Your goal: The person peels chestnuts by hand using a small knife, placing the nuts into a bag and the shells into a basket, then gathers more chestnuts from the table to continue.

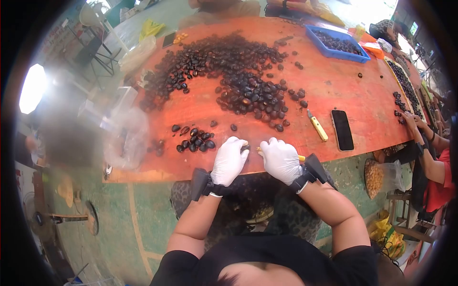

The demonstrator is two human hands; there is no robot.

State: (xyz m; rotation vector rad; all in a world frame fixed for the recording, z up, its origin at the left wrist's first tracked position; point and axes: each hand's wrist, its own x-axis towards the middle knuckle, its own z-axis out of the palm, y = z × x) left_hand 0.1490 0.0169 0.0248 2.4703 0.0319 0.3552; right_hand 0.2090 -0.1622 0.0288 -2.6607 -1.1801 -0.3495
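My left hand [228,161], in a white glove, is closed at the table's near edge, pinching a dark nut [245,148] between thumb and fingers. Just to its right, my gloved right hand [280,160] wraps round a yellow-handled tool [301,158]. Only the handle's end shows; the blade or tip is too hidden to make out. The hands are slightly apart. Beside my left hand lies a small group of dark nuts [196,139]. Farther back, a big heap of the same nuts [253,95] spreads over the red table [186,107].
A yellow-handled knife [317,127] and a black phone [342,130] lie to the right. A blue tray [336,45] of nuts stands at the back right. A clear plastic bag [126,138] is at the left edge. On the right, another person's hands [411,121] touch nuts.
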